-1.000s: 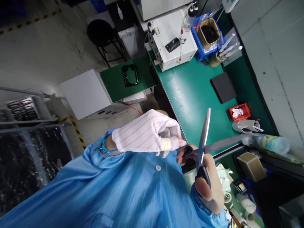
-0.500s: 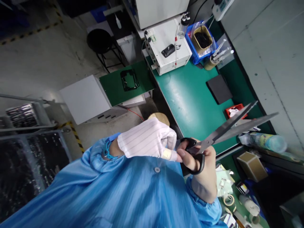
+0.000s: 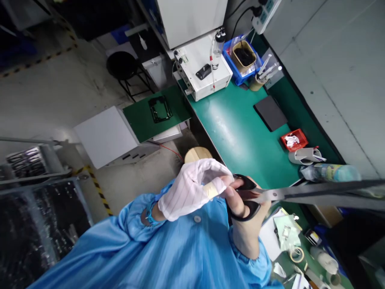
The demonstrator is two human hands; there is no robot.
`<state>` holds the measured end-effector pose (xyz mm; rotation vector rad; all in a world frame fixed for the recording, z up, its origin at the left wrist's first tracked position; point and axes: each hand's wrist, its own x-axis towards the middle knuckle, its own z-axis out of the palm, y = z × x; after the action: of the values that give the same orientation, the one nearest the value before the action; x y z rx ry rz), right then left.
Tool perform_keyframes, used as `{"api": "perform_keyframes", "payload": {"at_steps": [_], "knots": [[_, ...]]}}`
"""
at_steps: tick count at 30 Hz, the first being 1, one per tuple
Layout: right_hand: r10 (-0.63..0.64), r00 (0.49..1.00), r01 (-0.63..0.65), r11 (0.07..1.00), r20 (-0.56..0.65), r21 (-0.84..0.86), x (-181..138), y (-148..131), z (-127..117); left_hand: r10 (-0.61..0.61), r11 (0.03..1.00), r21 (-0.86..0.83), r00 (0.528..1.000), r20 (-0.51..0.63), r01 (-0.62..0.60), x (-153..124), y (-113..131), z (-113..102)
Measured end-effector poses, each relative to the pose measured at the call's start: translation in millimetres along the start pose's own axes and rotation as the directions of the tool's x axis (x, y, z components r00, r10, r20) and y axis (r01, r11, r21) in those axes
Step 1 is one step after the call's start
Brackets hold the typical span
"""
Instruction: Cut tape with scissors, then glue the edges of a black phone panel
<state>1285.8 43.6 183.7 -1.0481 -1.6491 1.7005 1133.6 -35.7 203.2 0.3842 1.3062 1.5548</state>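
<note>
1. The right hand (image 3: 246, 224), bare, is gripping the black handles of the scissors (image 3: 288, 195), with its fingers passing through the loops and closed around them.
2. The scissors are being held in the air in front of the blue smock (image 3: 168, 253), off the near edge of the green table (image 3: 240, 132); the long blades are pointing to the right and lying nearly together, blurred towards the tips.
3. The left hand (image 3: 192, 186), wearing a white striped glove, is curling closed with its fingertips touching the scissor handles and the right thumb. A tan band is wrapping one gloved finger. Whether it is pinching anything small cannot be told.
4. The following items are standing on the table:
   - a white instrument box (image 3: 204, 66) at the far end, with a blue bin (image 3: 237, 68) just beside it;
   - a dark flat pad (image 3: 270, 113) near the wall-side edge;
   - a small red tray (image 3: 294, 139) further along that edge, near a lying plastic bottle (image 3: 331, 172).
5. A round wooden stool seat (image 3: 197, 153) is showing just beyond the gloved hand, beside the near table edge.
</note>
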Motion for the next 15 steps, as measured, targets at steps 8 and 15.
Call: {"api": "perform_keyframes", "payload": {"at_steps": [8,15], "knots": [[0.107,0.942,-0.083,0.993,0.318,-0.090,0.2,-14.5,-25.7,-0.036,0.999,-0.018,0.998,0.049,0.037,-6.7,16.7,8.0],[0.161,0.944,-0.135,0.985,0.288,-0.106,-5.2,-23.0,-21.7,0.125,0.972,0.188,0.989,0.074,-0.137,-6.3,13.4,12.6]]}}
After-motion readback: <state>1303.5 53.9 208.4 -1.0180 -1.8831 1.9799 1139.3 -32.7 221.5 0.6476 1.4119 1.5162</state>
